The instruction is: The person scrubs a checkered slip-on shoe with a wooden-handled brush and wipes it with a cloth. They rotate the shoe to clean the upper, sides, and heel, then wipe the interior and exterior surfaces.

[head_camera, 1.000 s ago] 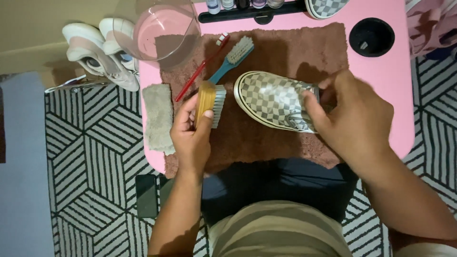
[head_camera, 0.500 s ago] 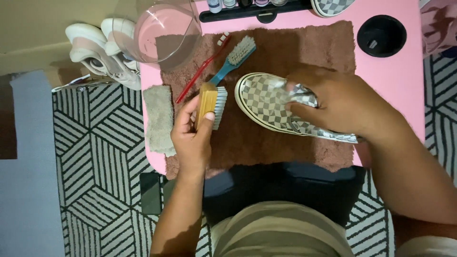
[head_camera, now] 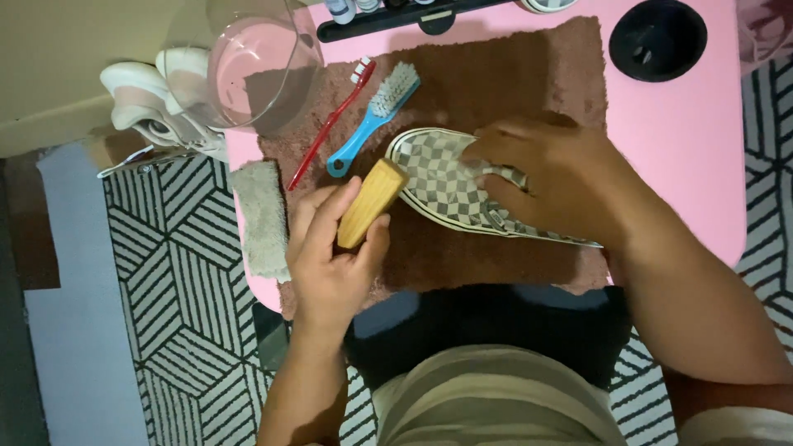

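A checkered slip-on shoe lies on a brown towel spread over a pink table. My right hand presses down on the shoe's upper and holds it in place. My left hand grips a wooden-backed brush, whose far end touches the shoe's toe rim. The brush's bristles face down and are hidden.
A blue-handled brush and a red toothbrush lie on the towel above the shoe. A clear bowl sits at the table's left corner, a grey cloth on its left edge, a black cup top right, white sneakers on the floor.
My left hand turned the wooden brush bristle-side down and brought it against the shoe's toe. My right hand slid further over the shoe.
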